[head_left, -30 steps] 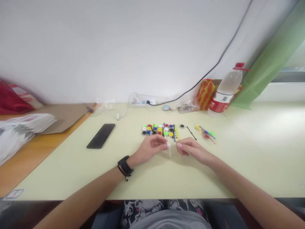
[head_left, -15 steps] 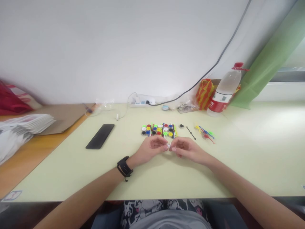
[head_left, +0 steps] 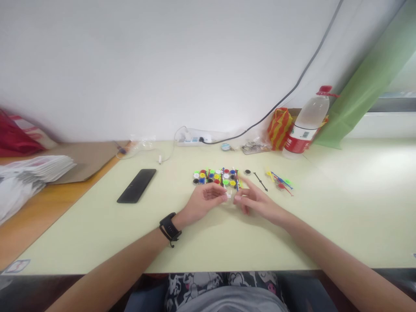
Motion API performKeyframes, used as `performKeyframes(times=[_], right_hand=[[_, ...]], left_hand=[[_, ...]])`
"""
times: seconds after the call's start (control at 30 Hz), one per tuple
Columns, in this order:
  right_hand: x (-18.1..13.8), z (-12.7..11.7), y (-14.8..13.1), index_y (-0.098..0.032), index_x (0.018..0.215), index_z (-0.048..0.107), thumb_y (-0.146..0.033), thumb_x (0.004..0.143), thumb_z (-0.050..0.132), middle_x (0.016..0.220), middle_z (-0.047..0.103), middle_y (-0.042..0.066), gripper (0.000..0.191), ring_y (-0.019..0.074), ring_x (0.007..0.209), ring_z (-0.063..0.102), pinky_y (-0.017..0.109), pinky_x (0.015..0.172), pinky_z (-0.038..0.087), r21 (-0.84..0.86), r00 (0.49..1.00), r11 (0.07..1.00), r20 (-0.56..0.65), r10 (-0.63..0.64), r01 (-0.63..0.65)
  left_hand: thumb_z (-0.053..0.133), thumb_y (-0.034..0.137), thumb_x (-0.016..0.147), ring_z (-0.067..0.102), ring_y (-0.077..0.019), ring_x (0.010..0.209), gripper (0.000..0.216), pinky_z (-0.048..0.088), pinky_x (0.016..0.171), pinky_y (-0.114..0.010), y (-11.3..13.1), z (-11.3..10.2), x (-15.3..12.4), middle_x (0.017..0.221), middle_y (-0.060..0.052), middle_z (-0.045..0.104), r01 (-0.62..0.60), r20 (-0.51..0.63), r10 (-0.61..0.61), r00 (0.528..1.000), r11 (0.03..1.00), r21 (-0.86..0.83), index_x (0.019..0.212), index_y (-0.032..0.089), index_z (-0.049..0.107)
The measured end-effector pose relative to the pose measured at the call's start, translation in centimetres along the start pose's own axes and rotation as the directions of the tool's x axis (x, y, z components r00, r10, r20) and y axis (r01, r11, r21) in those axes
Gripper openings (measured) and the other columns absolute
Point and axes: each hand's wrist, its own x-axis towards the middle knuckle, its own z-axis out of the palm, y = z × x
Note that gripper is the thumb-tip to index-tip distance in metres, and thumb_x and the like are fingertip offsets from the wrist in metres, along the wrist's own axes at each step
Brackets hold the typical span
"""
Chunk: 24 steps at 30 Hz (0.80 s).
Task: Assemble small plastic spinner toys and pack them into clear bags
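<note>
My left hand (head_left: 208, 199), a dark watch on its wrist, is closed in a pinch on a small white and clear plastic piece (head_left: 229, 196). My right hand (head_left: 255, 201) is just right of that piece, its index finger stretched forward and its thumb and other fingers curled close by. Whether those fingertips touch the piece is hard to make out. Right beyond both hands lie rows of small coloured discs (head_left: 211, 176), with thin coloured sticks between them. A black disc (head_left: 247, 172) and a black stick (head_left: 260, 181) sit apart to the right.
Farther right is a loose group of coloured sticks and discs (head_left: 281, 180). A black phone (head_left: 136, 186) lies left. Along the wall are a power strip (head_left: 193, 139), a plastic packet (head_left: 256, 146) and a large water bottle (head_left: 305, 123). Stacked papers (head_left: 48, 169) are far left.
My right index finger has lifted and straightened forward, away from the pinch by the white piece. The left hand has barely shifted and keeps its pinch.
</note>
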Motion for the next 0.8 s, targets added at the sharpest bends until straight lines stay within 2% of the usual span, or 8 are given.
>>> performKeyframes(times=[0.07, 0.13, 0.2, 0.27, 0.37, 0.47, 0.8], right_hand=[[-0.03, -0.44, 0.01, -0.019, 0.055, 0.057, -0.051, 0.097, 0.061, 0.053, 0.051, -0.001, 0.053, 0.0111, 0.050, 0.045, 0.029, 0.056, 0.040, -0.029, 0.994, 0.999, 0.110, -0.017, 0.021], [0.00, -0.75, 0.01, -0.020, 0.043, 0.045, -0.054, 0.097, 0.059, 0.045, 0.043, -0.002, 0.065, 0.0116, 0.048, 0.041, 0.030, 0.054, 0.036, -0.032, 0.988, 0.998, 0.147, -0.046, 0.051], [0.09, -0.78, -0.01, -0.020, 0.051, 0.050, -0.056, 0.094, 0.063, 0.052, 0.049, -0.001, 0.058, 0.0123, 0.051, 0.044, 0.029, 0.052, 0.036, -0.008, 0.995, 0.998, 0.082, -0.060, 0.061], [0.21, -0.59, -0.06, -0.020, 0.068, 0.057, -0.056, 0.091, 0.068, 0.063, 0.059, 0.000, 0.044, 0.0124, 0.055, 0.048, 0.027, 0.052, 0.037, 0.018, 0.999, 0.998, 0.006, -0.053, 0.053], [0.35, -0.16, -0.16, -0.021, 0.084, 0.057, -0.052, 0.085, 0.077, 0.077, 0.067, 0.001, 0.037, 0.0109, 0.056, 0.049, 0.026, 0.053, 0.040, 0.036, 0.997, 0.998, -0.065, -0.052, 0.054], [0.41, 0.11, -0.22, -0.022, 0.088, 0.056, -0.049, 0.083, 0.080, 0.082, 0.068, 0.001, 0.037, 0.0103, 0.057, 0.050, 0.026, 0.054, 0.043, 0.047, 0.995, 0.997, -0.077, -0.059, 0.063], [0.46, 0.17, -0.01, -0.022, 0.100, 0.062, -0.049, 0.087, 0.076, 0.090, 0.070, 0.003, 0.032, 0.0110, 0.060, 0.054, 0.027, 0.057, 0.047, 0.036, 0.998, 0.998, -0.025, -0.057, 0.058]], left_hand=[[0.085, 0.034, 0.080, 0.073, -0.0200, 0.093, 0.028, 0.059, 0.092, -0.035, -0.05, 0.00, 0.04, 0.098, -0.008, 0.077, -0.009, -0.022, 0.009, 1.000, 1.000, 0.002, 0.098, 0.016, 0.075], [0.085, 0.035, 0.080, 0.073, -0.0200, 0.093, 0.028, 0.059, 0.092, -0.035, -0.09, 0.02, 0.08, 0.098, -0.008, 0.078, -0.014, -0.024, 0.014, 1.000, 1.000, -0.002, 0.098, 0.016, 0.075], [0.085, 0.035, 0.079, 0.073, -0.0201, 0.092, 0.028, 0.059, 0.092, -0.035, -0.07, 0.06, 0.09, 0.098, -0.008, 0.077, -0.020, -0.016, 0.020, 1.000, 1.000, 0.000, 0.096, 0.016, 0.075], [0.085, 0.036, 0.080, 0.073, -0.0200, 0.091, 0.028, 0.059, 0.091, -0.035, -0.02, 0.11, 0.07, 0.097, -0.008, 0.077, -0.023, -0.005, 0.023, 1.000, 1.000, 0.005, 0.096, 0.015, 0.075], [0.084, 0.036, 0.081, 0.072, -0.0197, 0.090, 0.028, 0.059, 0.090, -0.034, 0.04, 0.16, -0.01, 0.096, -0.008, 0.077, -0.020, 0.018, 0.020, 1.000, 1.000, -0.002, 0.097, 0.015, 0.075], [0.084, 0.035, 0.081, 0.072, -0.0193, 0.090, 0.028, 0.059, 0.089, -0.033, 0.06, 0.18, -0.10, 0.095, -0.008, 0.076, -0.010, 0.045, 0.010, 0.999, 1.000, -0.007, 0.098, 0.015, 0.075], [0.081, 0.038, 0.085, 0.072, -0.0209, 0.094, 0.029, 0.059, 0.091, -0.036, -0.10, 0.06, -0.24, 0.100, -0.010, 0.076, -0.032, 0.116, 0.030, 0.993, 0.999, 0.011, 0.103, 0.016, 0.075]])
